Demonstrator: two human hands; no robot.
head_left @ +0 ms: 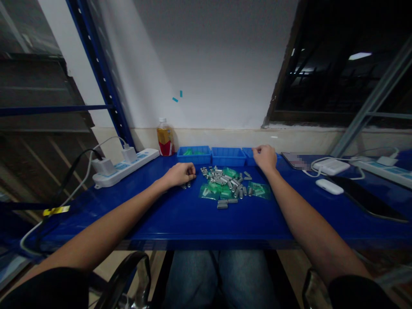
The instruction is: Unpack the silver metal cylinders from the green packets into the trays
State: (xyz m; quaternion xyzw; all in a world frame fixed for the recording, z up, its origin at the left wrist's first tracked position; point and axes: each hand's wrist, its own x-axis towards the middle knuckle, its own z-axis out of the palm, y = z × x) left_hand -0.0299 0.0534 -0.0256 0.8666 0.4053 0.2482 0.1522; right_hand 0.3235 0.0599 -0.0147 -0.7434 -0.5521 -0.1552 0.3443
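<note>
My left hand [180,174] rests at the left of the pile with its fingers curled together. Small metal pieces [188,185] lie just below its fingertips; what the fingers hold, if anything, is hidden. Over the front rim of the right blue bin [248,157] is my right hand [265,158], fingers closed, their contents too small to make out. Between the hands spreads a heap of short silver metal cylinders [236,184], mixed with small green plastic bags [209,192]. Another green bag [259,190] lies at the heap's right side.
A middle blue bin [228,162] and a left blue bin [194,160] with green contents line the wall. A drink bottle [165,139] and power strip [128,166] stand left. To the right lie a phone [370,199], white case [329,186] and white charger [331,166] with cables.
</note>
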